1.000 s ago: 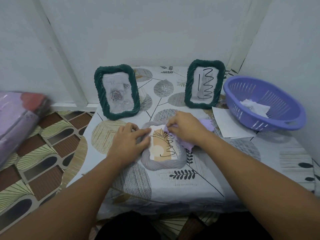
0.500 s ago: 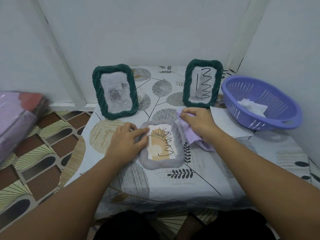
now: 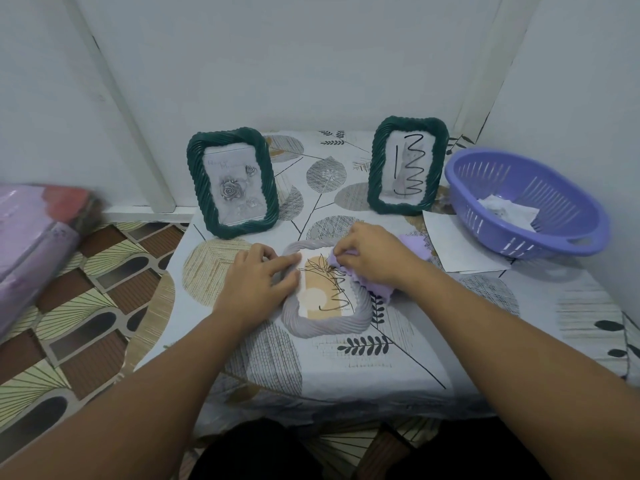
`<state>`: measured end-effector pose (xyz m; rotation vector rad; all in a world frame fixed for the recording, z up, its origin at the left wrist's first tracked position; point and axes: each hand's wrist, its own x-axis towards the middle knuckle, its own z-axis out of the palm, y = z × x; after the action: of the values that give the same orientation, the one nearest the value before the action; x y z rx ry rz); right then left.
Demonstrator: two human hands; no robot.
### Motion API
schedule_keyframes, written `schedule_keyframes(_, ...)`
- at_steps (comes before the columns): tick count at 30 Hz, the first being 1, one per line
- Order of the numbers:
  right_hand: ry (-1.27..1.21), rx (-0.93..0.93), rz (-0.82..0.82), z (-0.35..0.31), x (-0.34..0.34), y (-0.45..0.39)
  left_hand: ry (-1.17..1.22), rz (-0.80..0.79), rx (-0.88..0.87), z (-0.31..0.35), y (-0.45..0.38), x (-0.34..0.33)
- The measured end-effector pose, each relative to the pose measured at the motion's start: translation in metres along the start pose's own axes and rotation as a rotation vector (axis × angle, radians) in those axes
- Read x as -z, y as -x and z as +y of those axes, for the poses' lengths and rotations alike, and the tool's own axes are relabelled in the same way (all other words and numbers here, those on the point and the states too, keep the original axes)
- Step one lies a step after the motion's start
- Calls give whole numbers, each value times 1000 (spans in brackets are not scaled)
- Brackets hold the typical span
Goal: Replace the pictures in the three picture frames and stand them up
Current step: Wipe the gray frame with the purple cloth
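A pale lilac picture frame with a ribbed, rope-like border [image 3: 325,327] lies flat, face up, near the middle of a table covered with a leaf-patterned white cloth [image 3: 398,368]. Its picture, a beige and white print with a line-drawn plant and a black scribble [image 3: 323,292], shows through the opening. The left hand [image 3: 258,284] rests on the frame's left border, its fingers [image 3: 284,263] lying fairly straight and close together, pressing down across the edge onto the picture. The right hand [image 3: 372,252] is at the frame's upper right corner, its fingers curled and pinching a crumpled light purple cloth [image 3: 412,249] against the top of the picture; the cloth bunches out beneath and beyond the hand, over the frame's right border.

Behind, two dark green picture frames with twisted rope-like borders stand upright, well apart: the left one [image 3: 233,183] holds a grey print of roses, the right one [image 3: 407,166] a pale print marked with a black line and zigzag. A white sheet of paper [image 3: 460,247] lies on the table just right of the hands, partly under a purple slotted plastic basket [image 3: 526,199] that has crumpled white paper [image 3: 507,211] in it
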<state>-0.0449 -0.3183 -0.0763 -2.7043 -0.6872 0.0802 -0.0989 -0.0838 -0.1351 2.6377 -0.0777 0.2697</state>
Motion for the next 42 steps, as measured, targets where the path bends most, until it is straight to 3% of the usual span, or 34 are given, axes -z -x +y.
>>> schedule_keyframes(4,-14,-35,48,-10,-5,-3,-19,6,-9,-1,0,-1)
schedule_keyframes(8,-39,-6,-38,-4,3,4,-23,8,-13,-2,-1,-3)
schedule_keyframes(13,-19,-57,93,-13,-9,3,-20,-2,-9,-1,0,0)
schedule_keyframes(18,-36,-41,-12,-7,3,7,-5,20,2,-1,0,-2)
schedule_keyframes(23,-26,-74,102,-15,-8,4,-4,11,3,0,0,-2)
schedule_keyframes(28,-26,-85,2,-12,2,10,-8,10,0,0,0,-1)
schedule_keyframes(33,-30,-134,123,-20,-7,10,-5,14,-5,0,0,-1)
schedule_keyframes(38,-12,-131,30,-19,-1,15,-4,7,-3,-1,0,-1)
schedule_keyframes(42,-19,-173,104,-23,-2,13,-12,13,-8,-1,0,-2)
